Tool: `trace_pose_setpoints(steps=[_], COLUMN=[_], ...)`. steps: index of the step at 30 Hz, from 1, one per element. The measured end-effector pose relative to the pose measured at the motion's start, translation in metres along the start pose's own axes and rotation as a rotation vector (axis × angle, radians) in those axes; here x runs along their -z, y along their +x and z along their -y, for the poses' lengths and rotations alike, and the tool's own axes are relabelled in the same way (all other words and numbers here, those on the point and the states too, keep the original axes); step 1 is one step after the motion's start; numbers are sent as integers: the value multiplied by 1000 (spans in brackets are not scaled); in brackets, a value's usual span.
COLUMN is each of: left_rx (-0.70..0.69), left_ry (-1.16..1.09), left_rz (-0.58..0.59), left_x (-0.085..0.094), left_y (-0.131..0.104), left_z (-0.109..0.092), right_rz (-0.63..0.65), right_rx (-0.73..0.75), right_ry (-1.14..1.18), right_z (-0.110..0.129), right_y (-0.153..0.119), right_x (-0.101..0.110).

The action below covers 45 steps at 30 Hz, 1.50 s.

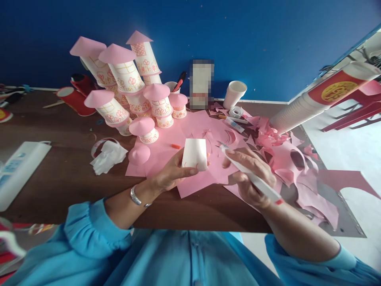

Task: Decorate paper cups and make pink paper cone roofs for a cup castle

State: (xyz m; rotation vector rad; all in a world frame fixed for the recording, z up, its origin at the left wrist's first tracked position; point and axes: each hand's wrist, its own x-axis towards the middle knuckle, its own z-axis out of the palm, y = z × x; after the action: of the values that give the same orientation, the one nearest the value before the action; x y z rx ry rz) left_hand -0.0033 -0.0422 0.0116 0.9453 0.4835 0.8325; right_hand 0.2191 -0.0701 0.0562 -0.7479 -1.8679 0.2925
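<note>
My left hand (pixel 172 171) is wrapped round a small white paper cup (pixel 195 152) with short red curved marks near its lower edge, held over pink paper sheets (pixel 190 186). To the right, my right hand (pixel 253 174) grips a long white marker (pixel 253 176) with a red end; it is blurred, and its tip points towards the cup without touching it. An orange-red cap (pixel 176 146) lies on the pink sheet left of the cup. Behind it stand decorated cup towers (pixel 127 79) with pink cone roofs.
Pink paper scraps (pixel 297 171) cover the right side. A long cup stack (pixel 315 99) leans at the right. A white cup (pixel 235 94), glue tube (pixel 234 124) and tape roll (pixel 236 112) are at the back. Crumpled tissue (pixel 109 157) lies left; a white power strip (pixel 24 171) is farther left.
</note>
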Motion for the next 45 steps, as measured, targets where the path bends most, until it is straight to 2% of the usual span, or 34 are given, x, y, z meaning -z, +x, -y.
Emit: trace_pose_setpoints(steps=[3, 8, 17, 45], left_rx=[6, 20, 61, 78], left_ry=[-4, 32, 81, 113], left_rz=[12, 24, 33, 39], left_x=[0, -1, 1, 0], left_y=[1, 3, 2, 0], left_z=[0, 0, -1, -2], right_rz=[54, 109, 117, 132], right_rx=[-4, 12, 88, 60], right_ry=[35, 66, -56, -69], right_z=[8, 14, 13, 10], right_y=[5, 8, 2, -2], right_x=[5, 2, -3, -7])
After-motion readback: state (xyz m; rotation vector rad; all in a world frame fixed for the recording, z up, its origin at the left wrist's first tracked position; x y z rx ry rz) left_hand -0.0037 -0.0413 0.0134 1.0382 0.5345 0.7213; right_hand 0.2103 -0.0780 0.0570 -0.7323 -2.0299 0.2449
